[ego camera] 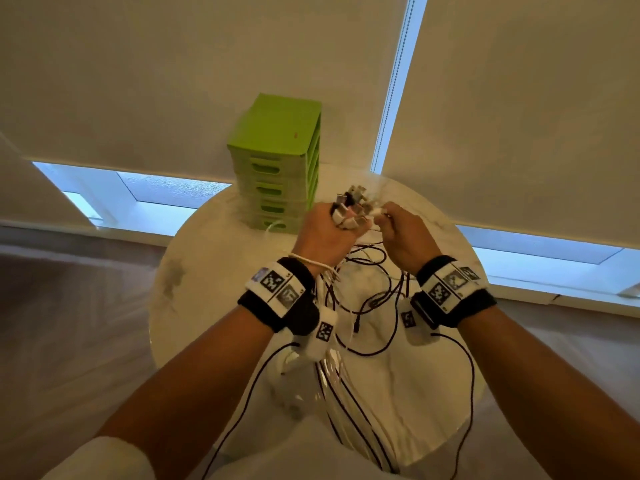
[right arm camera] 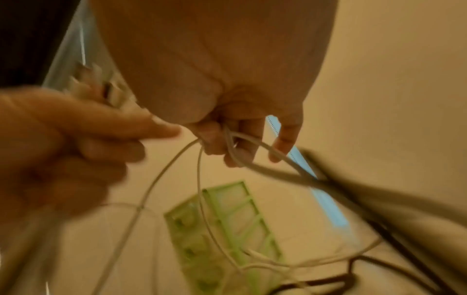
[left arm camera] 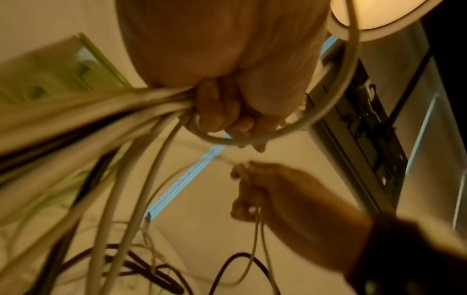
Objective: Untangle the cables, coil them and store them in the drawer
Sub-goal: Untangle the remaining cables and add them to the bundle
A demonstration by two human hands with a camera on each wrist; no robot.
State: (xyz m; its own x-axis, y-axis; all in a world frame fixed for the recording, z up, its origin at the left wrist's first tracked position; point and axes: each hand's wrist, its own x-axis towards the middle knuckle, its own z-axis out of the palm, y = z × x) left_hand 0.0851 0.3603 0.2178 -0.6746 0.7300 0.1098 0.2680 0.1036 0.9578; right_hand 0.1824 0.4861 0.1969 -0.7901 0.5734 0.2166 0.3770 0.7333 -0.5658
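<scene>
Cables everywhere, and you've got both hands up over the round white surface (ego camera: pixel 426 386). Your left hand (ego camera: pixel 322 233) is fisted tight round a thick bundle of white and dark cables (left arm camera: pixel 106 111), their plug ends (ego camera: pixel 349 206) fanning out above your knuckles, the rest trailing down past your wrist and off the near edge of the surface. Your right hand (ego camera: pixel 403 237) sits just beside it, fingers curled, pinching a thin white cable (right arm camera: pixel 199 179) that drops from your fingers in two strands; from the right wrist camera a thicker pale loop also hangs by those fingers, and whether you grip it too, I can't tell. Below your hands, a loose tangle of dark cables (ego camera: pixel 374 306) sprawls across the middle of the surface. Behind, at the far edge, stands the green drawer unit (ego camera: pixel 277 161), its drawers stacked one above another, a white cable trailing by its lowest drawer. Marker bands wrap both your wrists.
</scene>
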